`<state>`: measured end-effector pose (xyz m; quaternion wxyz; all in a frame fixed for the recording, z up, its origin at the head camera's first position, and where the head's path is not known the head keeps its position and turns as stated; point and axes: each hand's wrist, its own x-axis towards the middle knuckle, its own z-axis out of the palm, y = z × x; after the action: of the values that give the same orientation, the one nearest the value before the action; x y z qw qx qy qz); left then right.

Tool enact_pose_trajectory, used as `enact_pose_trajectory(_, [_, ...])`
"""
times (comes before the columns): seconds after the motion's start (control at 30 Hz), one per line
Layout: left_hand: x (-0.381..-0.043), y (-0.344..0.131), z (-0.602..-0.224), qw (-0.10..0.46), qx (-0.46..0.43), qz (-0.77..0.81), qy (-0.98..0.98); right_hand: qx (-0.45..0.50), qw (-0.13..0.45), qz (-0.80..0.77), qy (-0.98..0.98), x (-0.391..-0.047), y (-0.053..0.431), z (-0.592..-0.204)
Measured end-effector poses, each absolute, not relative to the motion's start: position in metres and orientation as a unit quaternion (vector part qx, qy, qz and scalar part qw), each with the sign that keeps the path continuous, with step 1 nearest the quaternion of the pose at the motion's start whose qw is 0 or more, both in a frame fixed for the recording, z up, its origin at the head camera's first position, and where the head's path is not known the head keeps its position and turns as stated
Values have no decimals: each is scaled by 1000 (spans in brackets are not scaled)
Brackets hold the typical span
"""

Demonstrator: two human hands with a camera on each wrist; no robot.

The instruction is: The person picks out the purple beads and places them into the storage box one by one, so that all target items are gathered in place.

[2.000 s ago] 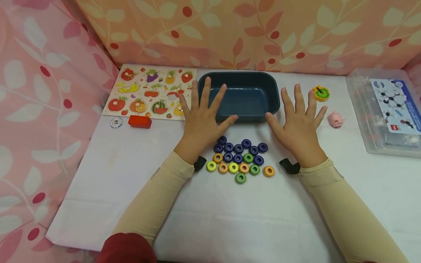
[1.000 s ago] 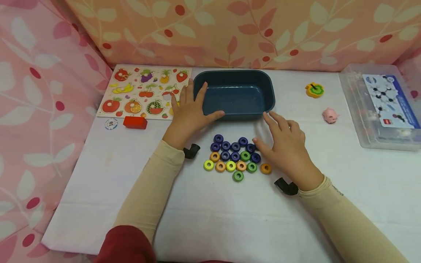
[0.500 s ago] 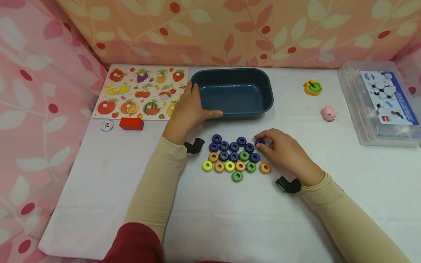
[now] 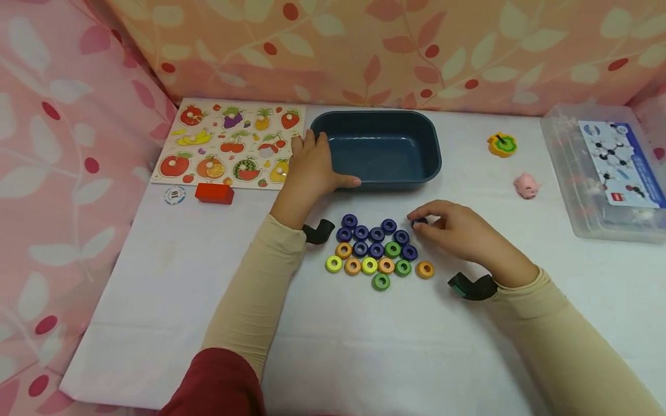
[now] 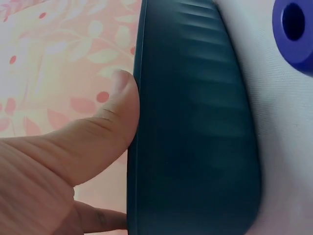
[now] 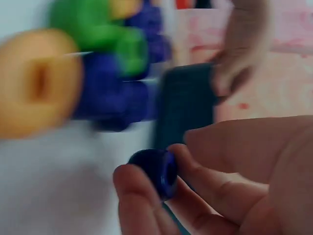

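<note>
My right hand (image 4: 458, 231) pinches a dark purple ring bead (image 6: 155, 171) between thumb and fingers, beside the group of beads in the head view. Several more beads lie loosely in rows on the white cloth: purple ones (image 4: 361, 233), green ones (image 4: 381, 282), orange ones (image 4: 425, 270) and yellow ones (image 4: 335, 264). Behind them stands a dark teal plastic basin (image 4: 385, 184) with nothing visible inside. My left hand (image 4: 311, 173) grips the basin's near left corner. In the left wrist view its thumb (image 5: 115, 117) lies against the rim.
A fruit puzzle board (image 4: 224, 130) lies left of the basin, with a red block (image 4: 214, 193) and a poker chip (image 4: 174, 195) before it. To the right are a yellow-green toy (image 4: 502, 144), a pink pig (image 4: 527, 185) and a clear plastic case (image 4: 598, 225).
Both hands were spread above the table. The left has come down onto the basin's corner; the right has lowered to the beads, taken the rightmost purple one and moved slightly away.
</note>
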<state>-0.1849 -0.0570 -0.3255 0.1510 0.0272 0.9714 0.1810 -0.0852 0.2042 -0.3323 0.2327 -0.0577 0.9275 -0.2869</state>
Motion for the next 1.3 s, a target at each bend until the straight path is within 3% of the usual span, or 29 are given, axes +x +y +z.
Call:
enact_pose_trajectory(0.2, [-187,-60,-331,132,45,218,966,-74,209,-324,920,-120,185,-286])
enact_pose_trajectory(0.33, [-188,-60,-333,133,47,221,965,-64,251,-384,886,-160,162,-272])
enact_pose_trajectory(0.57, [-190,-57,-332,137,49,214,966,40,358,-594,719,-233,117,-287])
enact_pose_trajectory(0.77, [-187,-59,-332,133,46,215,967,101,381,-615,683,-266,89,-316])
enact_pose_trajectory(1.03, [-185,-58,-332,125,57,220,966,101,392,-631,661,-264,102,-327])
enact_pose_trajectory(1.3, [-186,-60,-332,126,43,223,966,29,322,-622,713,-213,138,-294])
